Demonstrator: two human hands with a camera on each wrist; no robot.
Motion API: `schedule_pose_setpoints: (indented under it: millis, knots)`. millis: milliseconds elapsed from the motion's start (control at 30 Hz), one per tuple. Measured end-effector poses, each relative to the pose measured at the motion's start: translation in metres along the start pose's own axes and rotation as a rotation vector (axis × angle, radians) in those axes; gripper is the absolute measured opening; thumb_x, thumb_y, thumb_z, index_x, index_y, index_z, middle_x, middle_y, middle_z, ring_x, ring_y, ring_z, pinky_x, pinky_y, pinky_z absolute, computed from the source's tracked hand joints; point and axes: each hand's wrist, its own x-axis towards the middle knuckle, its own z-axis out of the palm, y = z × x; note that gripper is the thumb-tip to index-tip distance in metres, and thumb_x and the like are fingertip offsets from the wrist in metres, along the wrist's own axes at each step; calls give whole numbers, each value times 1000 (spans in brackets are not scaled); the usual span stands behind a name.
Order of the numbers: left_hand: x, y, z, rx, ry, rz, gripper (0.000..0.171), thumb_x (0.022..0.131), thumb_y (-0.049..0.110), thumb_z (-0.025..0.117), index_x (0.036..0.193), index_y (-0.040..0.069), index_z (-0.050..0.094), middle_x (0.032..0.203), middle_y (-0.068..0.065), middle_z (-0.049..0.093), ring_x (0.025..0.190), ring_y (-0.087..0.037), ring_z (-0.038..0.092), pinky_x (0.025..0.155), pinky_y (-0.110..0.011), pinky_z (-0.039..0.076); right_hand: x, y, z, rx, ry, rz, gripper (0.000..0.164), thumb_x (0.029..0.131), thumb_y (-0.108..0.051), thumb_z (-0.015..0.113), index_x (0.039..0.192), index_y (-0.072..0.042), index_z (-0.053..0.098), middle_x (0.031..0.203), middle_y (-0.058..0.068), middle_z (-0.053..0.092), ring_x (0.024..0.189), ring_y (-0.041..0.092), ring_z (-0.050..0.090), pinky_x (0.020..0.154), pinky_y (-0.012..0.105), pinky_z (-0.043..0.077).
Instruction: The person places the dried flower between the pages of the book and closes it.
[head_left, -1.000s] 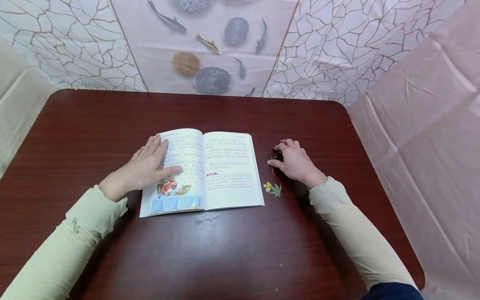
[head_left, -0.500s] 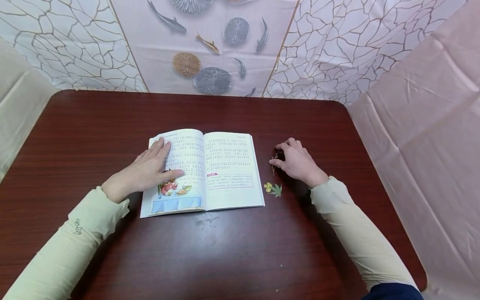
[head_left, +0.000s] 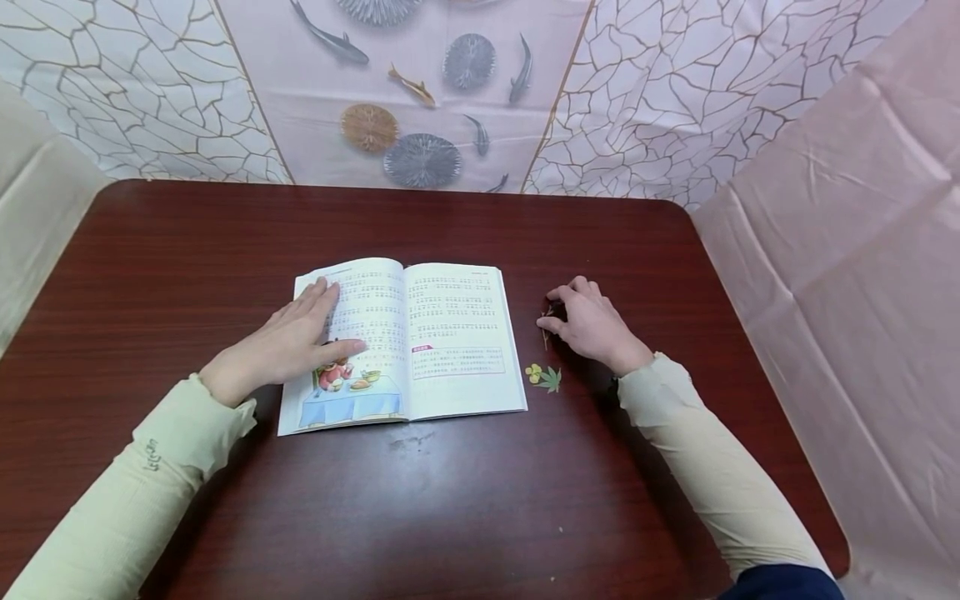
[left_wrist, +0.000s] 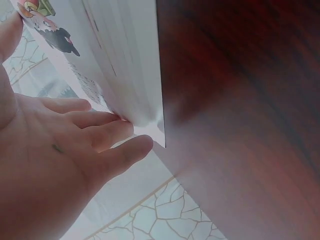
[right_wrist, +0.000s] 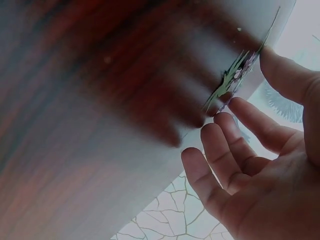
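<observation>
While left grip (head_left: 283, 337) rests, fingers extended, on spread paper book (head_left: 461, 392), right grip (head_left: 592, 325) holds thumb and fingertips apart, not closed, over slender green-purple sprig (right_wrist: 230, 77) | RISK: stem may bend if pinched too hard | yellow flower (head_left: 533, 373), lobed leaf (head_left: 551, 380): near side of right grip, glossy bench (head_left: 465, 517)

The left hand (head_left: 288, 340) has slid a little way in over the open book (head_left: 465, 396). Before, its fingers hid the top left corner (head_left: 303, 285) of the page, and now that corner shows. The thumb (head_left: 345, 351) has come down onto the drawing (head_left: 352, 406).
</observation>
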Motion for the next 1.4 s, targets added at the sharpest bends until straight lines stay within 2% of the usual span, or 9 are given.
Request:
schedule_pose_setpoints:
  millis: [367, 1033, 1400]
  knots:
    - [0, -1, 1, 7, 10, 5, 106, 89, 68, 50, 152, -8, 10, 158, -29, 4, 146, -42, 4, 110, -64, 14, 1, 0, 0, -1, 1, 5, 48, 90, -31, 70, 125, 0, 60, 115, 17, 51, 109, 34, 45, 89, 49, 41]
    - [0, -1, 1, 15, -7, -1, 102, 91, 68, 47, 152, -7, 13, 158, -30, 1, 145, -44, 4, 109, -66, 14, 3, 2, 0, 9, 15, 7, 31, 89, -33, 72, 102, -6, 65, 101, 11, 49, 96, 30, 45, 78, 45, 41]
    - [0, -2, 2, 11, -8, -6, 104, 90, 69, 47, 152, -7, 11, 158, -29, 1, 145, -44, 3, 109, -66, 13, 3, 3, 0, 14, 11, 10, 30, 89, -35, 72, 99, -7, 64, 100, 10, 49, 96, 30, 45, 77, 45, 41]
